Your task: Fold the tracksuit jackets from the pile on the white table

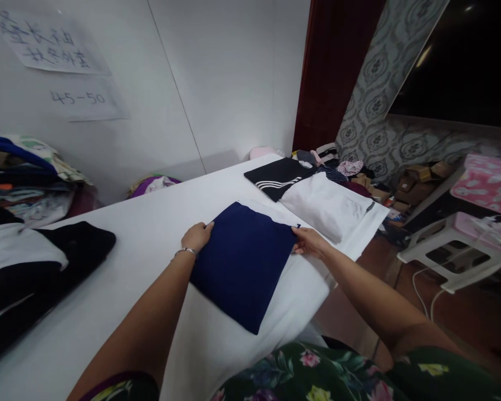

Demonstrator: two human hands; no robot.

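Folded navy-blue cloth garment (242, 264): in the head view, lies flat between the person's two hands, over the long white table (146, 267); I cannot tell whether its near edge touches the surface.
Left hand (197, 238): grasps the garment's left edge near its far corner, thumb uppermost; a silver-coloured metal bracelet (186, 251) circles the wrist.
Right hand (311, 243): pinches the garment's right-hand corner between thumb and fingers.
Beyond the right hand: a folded white cloth garment (321, 203) lies beside a folded black garment with white stripes (271, 175), both on the table.
Table, left part: a black-and-white cloth garment (83, 239) lies well apart from the left hand.
Pale wall (234, 83): bears handwritten white paper sheets (87, 99), one reading "45-50".
Brown floor (350, 312): a white plastic stool with a pink seat (463, 225) stands at right.
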